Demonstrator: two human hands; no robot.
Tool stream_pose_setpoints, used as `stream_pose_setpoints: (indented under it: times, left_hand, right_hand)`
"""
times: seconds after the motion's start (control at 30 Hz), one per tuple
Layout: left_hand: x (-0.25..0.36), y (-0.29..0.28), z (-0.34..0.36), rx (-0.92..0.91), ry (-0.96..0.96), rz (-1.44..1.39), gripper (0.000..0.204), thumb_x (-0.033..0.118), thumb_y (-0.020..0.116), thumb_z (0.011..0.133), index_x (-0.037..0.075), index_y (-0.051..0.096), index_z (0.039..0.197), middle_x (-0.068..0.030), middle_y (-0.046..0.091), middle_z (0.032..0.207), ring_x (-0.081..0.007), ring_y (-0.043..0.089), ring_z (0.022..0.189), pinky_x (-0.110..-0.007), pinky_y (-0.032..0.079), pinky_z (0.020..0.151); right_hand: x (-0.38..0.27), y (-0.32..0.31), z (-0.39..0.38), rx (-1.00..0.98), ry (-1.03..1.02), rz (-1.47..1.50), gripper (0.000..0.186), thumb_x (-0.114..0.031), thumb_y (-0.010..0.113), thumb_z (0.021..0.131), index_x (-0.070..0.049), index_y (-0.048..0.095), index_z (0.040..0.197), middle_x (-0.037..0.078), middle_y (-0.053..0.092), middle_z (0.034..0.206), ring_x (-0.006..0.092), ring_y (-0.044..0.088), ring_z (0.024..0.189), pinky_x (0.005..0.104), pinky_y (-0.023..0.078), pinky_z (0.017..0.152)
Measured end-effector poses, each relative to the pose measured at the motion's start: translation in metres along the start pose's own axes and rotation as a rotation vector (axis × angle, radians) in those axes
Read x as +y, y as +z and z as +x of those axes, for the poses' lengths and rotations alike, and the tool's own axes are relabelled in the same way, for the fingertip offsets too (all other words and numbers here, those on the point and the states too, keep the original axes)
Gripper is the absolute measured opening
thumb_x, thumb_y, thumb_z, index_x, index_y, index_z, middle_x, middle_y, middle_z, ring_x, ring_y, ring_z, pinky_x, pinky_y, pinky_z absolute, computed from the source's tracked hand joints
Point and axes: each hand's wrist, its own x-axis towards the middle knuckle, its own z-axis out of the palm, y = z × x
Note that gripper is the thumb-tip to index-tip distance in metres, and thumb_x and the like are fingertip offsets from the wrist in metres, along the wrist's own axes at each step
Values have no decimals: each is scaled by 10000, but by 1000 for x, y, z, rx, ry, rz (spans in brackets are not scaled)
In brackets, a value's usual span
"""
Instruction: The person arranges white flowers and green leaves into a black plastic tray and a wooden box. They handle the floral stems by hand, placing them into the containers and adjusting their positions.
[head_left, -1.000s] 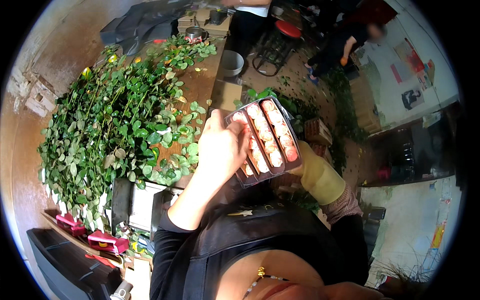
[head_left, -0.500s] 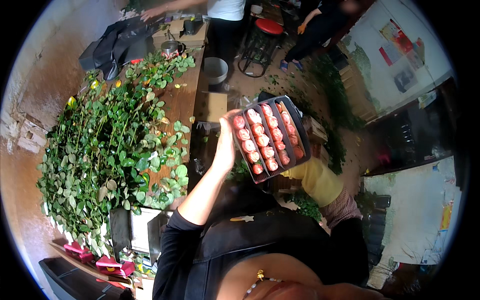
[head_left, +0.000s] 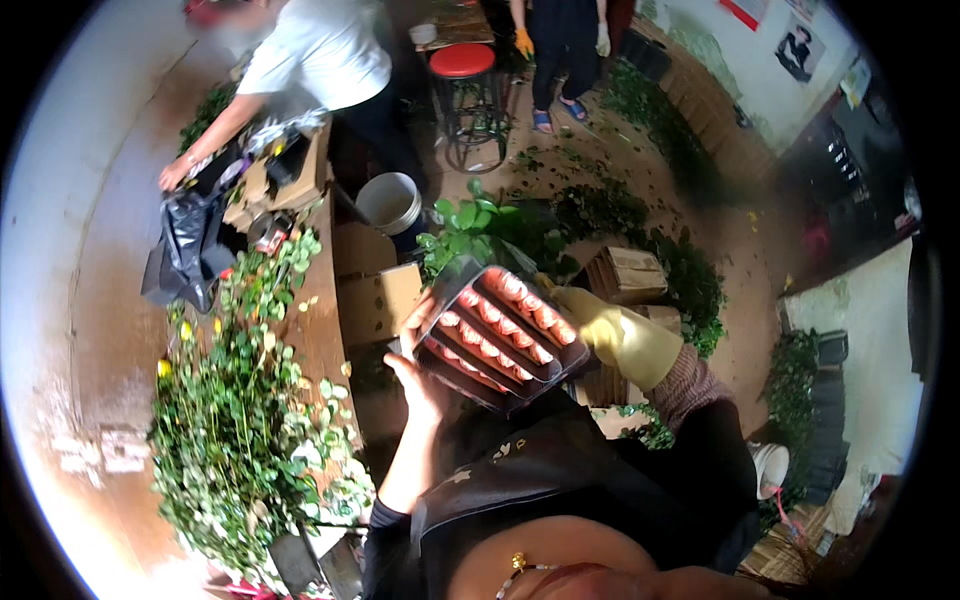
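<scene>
In front of my chest is a bunch of pink-red roses (head_left: 494, 325), its heads set in rows between dark dividers within a dark wrapper. Green leaves (head_left: 468, 222) stick out beyond the wrapper's far side. My bare left hand (head_left: 418, 368) grips the wrapper's left side, thumb and fingers against it. My right hand (head_left: 612, 332), in a yellow glove, is at the bunch's right side. Its fingers are partly hidden behind the wrapper, but it appears to support it. Motion blurs the flower heads slightly.
A wooden table (head_left: 318, 345) on the left carries a heap of leafy stems (head_left: 235, 440). A grey bucket (head_left: 388, 202), a red-topped stool (head_left: 463, 62) and cardboard boxes (head_left: 635, 275) stand beyond me. One co-worker (head_left: 335, 60) reaches over black plastic (head_left: 190, 240); another (head_left: 566, 50) stands farther back.
The bunch has tilted and moved slightly down and left, and leaves now show behind it. My view has turned right. The co-worker in white leans over the table; the other stands in a different pose.
</scene>
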Motion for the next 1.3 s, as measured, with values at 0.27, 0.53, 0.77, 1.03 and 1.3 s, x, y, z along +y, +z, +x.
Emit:
stream_pose_setpoints:
  times: [0.27,0.53,0.77,1.03,1.3]
  left_hand:
    - [-60,-35,-13,173,-247,367,868,728,349,998,67,313,1559,-191,364,1597,-334,369,1472,-558,349,1171]
    - [-143,-185,-171,936,-577,383,462,437,600,1020,26,598,1231,-147,684,1172,-277,654,1120,-424,524,907]
    - [-179,-161,-365,1112,-991,1012,337,347,693,968,16,652,1018,-145,721,951,-312,699,908,-426,534,785]
    - [-167,-47,-439,1190,-1233,806,344,358,680,968,20,659,1032,-158,720,973,-329,696,927,-434,534,795]
    - [-162,-7,-452,1240,-1276,713,354,369,667,969,24,667,1046,-172,720,995,-347,694,946,-442,534,805]
  right_hand:
    - [-154,14,36,-139,-205,-133,492,-344,424,1075,13,517,1402,220,586,1362,322,602,1215,439,500,1068]
    - [-454,-100,164,-209,-553,-727,524,-241,354,1052,73,382,1471,297,427,1498,436,432,1403,596,384,1154]
    - [-686,-217,273,-234,-921,-2344,560,-322,398,1074,-195,293,1610,-11,500,1551,163,492,1398,396,378,1127]
    - [-672,-115,250,355,-816,-2361,538,-339,404,1072,-185,329,1582,7,531,1495,174,522,1340,399,401,1100]
    - [-653,-59,249,799,-791,-2463,519,-355,411,1070,-175,365,1554,25,563,1440,186,553,1282,402,425,1072]
